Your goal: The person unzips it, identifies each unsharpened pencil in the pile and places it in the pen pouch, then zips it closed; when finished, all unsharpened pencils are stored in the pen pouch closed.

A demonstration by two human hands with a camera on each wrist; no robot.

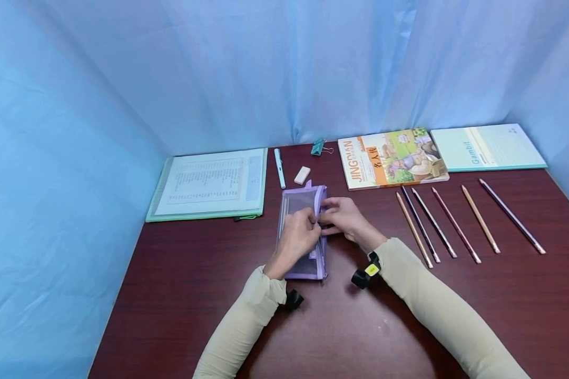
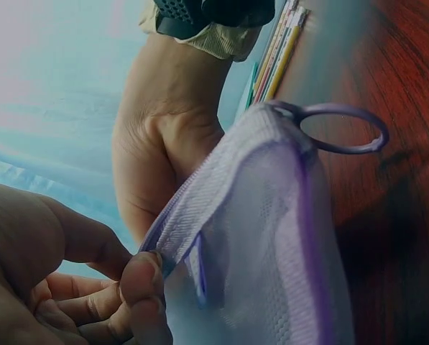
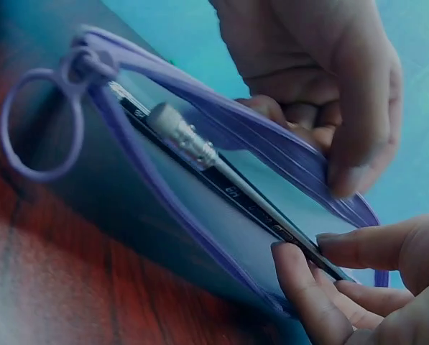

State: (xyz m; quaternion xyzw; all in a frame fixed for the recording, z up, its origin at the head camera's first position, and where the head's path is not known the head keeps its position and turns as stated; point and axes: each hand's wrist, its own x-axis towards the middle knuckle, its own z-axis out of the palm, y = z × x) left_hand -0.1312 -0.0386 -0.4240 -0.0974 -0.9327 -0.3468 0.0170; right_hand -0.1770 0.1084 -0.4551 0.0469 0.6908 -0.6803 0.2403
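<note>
A purple mesh zip pencil pouch [image 1: 301, 199] lies on the table between both hands, its zip side parted. Thumb and fingers of my left hand [image 1: 296, 234] pinch the zip edge, as the left wrist view shows close up. My right hand [image 1: 345, 217] reaches into the opening, pinching a dark pencil [image 3: 254, 205] marked HB between thumb and fingertips. This pencil has a white eraser in a silver ferrule. At least one other pencil lies behind it inside the pouch. A purple ring [image 3: 43, 123] hangs at the pouch's end.
Several pencils [image 1: 457, 226] lie in a row to the right. Behind the pouch are an eraser [image 1: 302, 175], a light blue pen [image 1: 280, 168] and a teal binder clip [image 1: 318, 147]. A document folder [image 1: 208, 181] lies left; a book [image 1: 392, 158] and a notebook [image 1: 488, 147] lie back right.
</note>
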